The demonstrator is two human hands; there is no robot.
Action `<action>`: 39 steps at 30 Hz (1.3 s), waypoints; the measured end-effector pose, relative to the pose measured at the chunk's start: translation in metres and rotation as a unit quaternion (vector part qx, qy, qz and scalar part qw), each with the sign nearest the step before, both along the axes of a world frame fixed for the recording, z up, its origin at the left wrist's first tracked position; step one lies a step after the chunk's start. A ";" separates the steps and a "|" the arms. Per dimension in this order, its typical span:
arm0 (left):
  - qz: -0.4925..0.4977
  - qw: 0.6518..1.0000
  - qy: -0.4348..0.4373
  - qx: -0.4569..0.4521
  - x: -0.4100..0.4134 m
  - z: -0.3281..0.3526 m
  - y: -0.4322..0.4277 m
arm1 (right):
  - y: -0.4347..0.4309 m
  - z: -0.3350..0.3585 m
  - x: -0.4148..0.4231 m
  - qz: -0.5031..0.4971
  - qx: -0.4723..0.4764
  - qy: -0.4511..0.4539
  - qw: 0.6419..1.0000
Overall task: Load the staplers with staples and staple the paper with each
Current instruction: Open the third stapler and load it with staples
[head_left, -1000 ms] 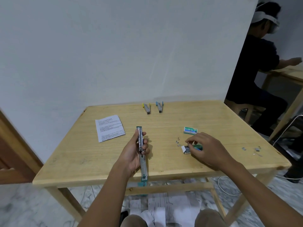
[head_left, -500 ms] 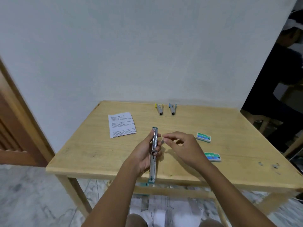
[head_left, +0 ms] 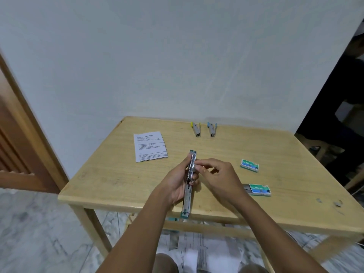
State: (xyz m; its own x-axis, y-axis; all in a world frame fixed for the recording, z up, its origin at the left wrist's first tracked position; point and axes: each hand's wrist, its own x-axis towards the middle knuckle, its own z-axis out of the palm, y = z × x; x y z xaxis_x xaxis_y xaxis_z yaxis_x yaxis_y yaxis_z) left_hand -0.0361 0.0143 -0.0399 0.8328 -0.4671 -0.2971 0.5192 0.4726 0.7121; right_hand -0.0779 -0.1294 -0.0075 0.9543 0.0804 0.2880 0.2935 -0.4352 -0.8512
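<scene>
Two hands now meet over the bench [head_left: 118,174]. Right of the printed paper [head_left: 150,145], the left hand [head_left: 175,184] grips the opened green stapler [head_left: 187,198]; the right hand [head_left: 218,176], a second ago at the open staple box [head_left: 260,189], now pinches what looks like staples against its magazine: loading is likely underway.

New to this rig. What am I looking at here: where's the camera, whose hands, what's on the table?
No machine: a person's bare hands, filmed by one wide-angle camera on their head. The left hand grips an opened metal stapler with green ends over the light wooden table. The right hand has its fingertips at the channel; whether they pinch staples is unclear. Lying there: a printed white sheet, a yellow-tipped stapler, a blue-tipped stapler, two green staple boxes, loose staples.
</scene>
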 end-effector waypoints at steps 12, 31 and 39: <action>0.021 1.000 0.020 -0.008 -0.001 0.000 0.001 | 0.009 -0.008 0.013 -0.013 -0.113 -0.042 0.993; 0.013 0.998 0.034 -0.046 0.002 -0.004 0.000 | -0.012 0.017 0.012 0.099 -0.437 -0.121 0.886; 0.055 0.997 0.032 -0.031 0.001 0.001 -0.002 | -0.013 0.024 0.024 0.061 -0.523 -0.155 0.836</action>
